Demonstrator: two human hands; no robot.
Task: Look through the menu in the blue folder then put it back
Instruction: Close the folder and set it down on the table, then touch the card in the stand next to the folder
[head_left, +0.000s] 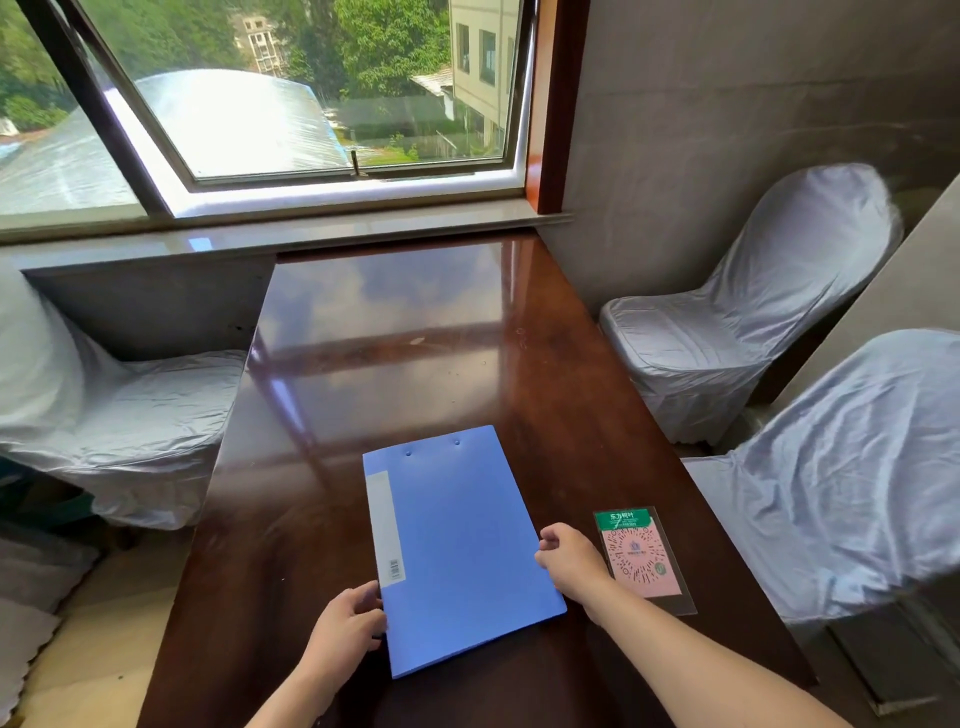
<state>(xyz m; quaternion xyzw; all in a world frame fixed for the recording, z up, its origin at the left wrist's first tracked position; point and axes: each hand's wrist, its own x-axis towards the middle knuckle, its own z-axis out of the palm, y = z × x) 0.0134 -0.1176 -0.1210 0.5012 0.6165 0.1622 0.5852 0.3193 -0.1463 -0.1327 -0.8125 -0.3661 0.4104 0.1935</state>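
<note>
A blue folder (460, 545) lies closed and flat on the dark wooden table (395, 338), near the front edge, with a white label strip along its left side. My left hand (347, 626) touches the folder's lower left edge, fingers curled against the spine side. At the folder's right edge my right hand (569, 558) rests with bent fingers against the cover. Whether either hand truly grips the folder is unclear. The menu inside is hidden.
A pink and green QR-code card (641, 556) in a clear sleeve lies just right of my right hand. Chairs in pale fabric covers stand at the left (119, 410) and at the right (748, 312), (852, 467). A window (291, 93) is behind the table.
</note>
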